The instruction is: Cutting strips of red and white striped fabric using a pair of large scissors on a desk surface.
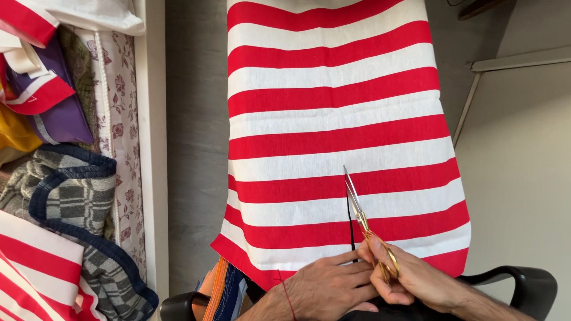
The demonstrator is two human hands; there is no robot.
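Observation:
A long piece of red and white striped cloth (pixel 333 119) lies stretched out in front of me. My right hand (pixel 416 279) grips gold-handled scissors (pixel 363 220), whose blades point up into a dark cut that runs from the cloth's near edge. My left hand (pixel 330 285) rests flat on the cloth's near edge, just left of the cut, touching the right hand. A thin red thread circles my left wrist.
A grey floor (pixel 196 148) lies under the cloth. At the left, past a white ledge (pixel 153 148), are piled fabrics: a grey checked blanket (pixel 71 196), floral cloth, purple cloth, more striped cloth. A black chair arm (pixel 523 282) curves at the bottom right.

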